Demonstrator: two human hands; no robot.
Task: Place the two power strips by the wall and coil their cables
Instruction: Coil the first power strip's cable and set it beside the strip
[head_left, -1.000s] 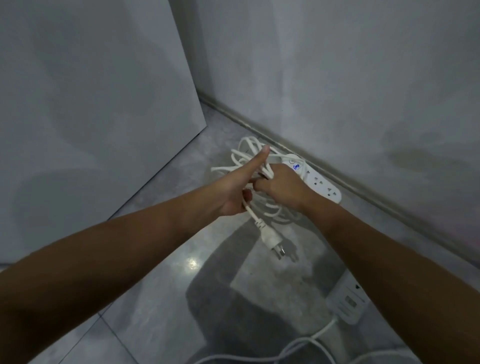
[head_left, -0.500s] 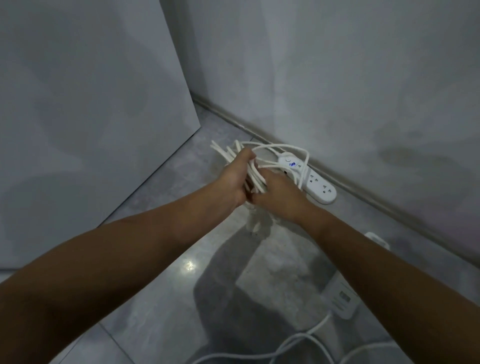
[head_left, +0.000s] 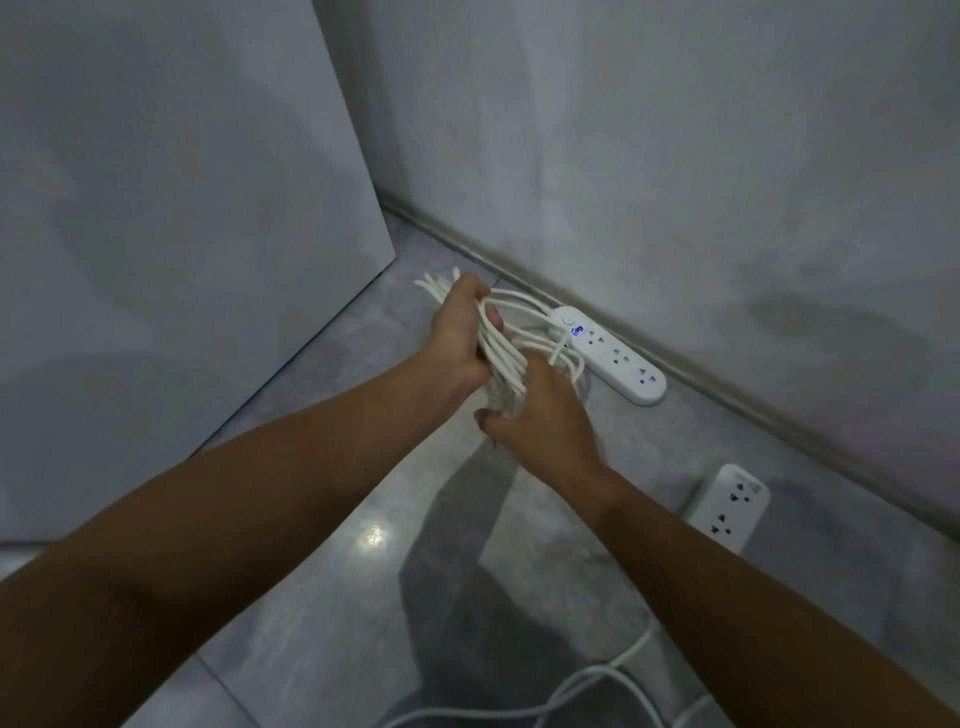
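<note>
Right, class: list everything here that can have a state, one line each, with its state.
Looped cable: bundled, held in both hands.
Left hand: grips the looped cable.
Right hand: holds the loops' lower end.
Far power strip: flat by the wall, blue light on.
Near power strip: flat on the floor.
Loose cable: uncoiled on the floor.

white power strip (head_left: 608, 355) against wall (head_left: 675, 182), cable (head_left: 503, 354) bundled.
</note>
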